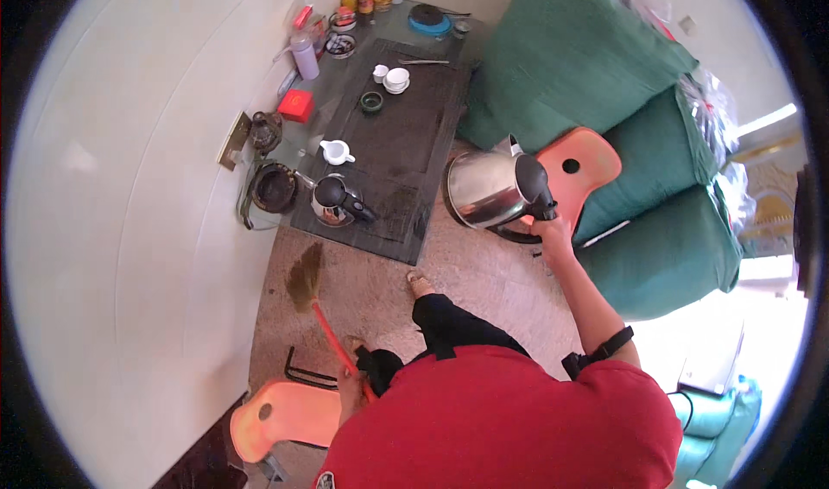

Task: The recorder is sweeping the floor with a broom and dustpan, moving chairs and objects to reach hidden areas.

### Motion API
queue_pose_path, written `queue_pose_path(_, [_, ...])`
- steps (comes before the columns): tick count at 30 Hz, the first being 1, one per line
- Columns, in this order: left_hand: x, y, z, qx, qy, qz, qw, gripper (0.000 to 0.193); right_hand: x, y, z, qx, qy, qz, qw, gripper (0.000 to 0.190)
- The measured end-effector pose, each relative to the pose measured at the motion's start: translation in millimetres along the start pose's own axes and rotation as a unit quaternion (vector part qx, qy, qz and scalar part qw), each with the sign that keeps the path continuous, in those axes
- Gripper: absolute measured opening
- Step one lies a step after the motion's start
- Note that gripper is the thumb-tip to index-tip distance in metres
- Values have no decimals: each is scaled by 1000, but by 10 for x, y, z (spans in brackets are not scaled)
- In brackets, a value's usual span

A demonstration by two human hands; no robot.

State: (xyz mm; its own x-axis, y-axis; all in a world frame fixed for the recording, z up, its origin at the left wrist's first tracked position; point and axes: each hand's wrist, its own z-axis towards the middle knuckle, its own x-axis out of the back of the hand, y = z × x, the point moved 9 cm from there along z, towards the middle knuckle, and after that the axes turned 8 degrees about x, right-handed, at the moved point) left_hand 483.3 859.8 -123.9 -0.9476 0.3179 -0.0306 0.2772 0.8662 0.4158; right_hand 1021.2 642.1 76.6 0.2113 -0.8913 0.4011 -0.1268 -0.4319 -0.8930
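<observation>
My right hand (555,236) grips the black handle of a large stainless steel electric kettle (484,188). The kettle is tilted well over, its black lid towards the right, in front of an orange chair (586,159). My left hand (350,388), low by my side and partly hidden by my red shirt, holds the red-orange handle of a broom (330,335). Its straw-coloured bristles (306,280) are over the floor beside the wall. A smaller steel kettle (333,204) with a black lid and handle stands on the near left part of the dark tea table (395,142).
A white pitcher (337,152), small white cups (396,80) and a green cup (371,102) sit on the table. Green bulging sacks (654,256) crowd the right side. A second orange chair (285,418) stands behind my left hand. A red box (296,105) lies near the wall.
</observation>
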Motion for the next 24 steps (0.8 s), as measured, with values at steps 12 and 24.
queue_pose_path(12, [-2086, 1564, -788, -565, -42, 500, 655, 38, -38, -443, 257, 84, -160, -148, 972, 27])
queue_pose_path(24, [-3402, 2281, -563, -423, -264, 104, 860, 35, -476, -535, -64, 186, -256, -307, 898, 30])
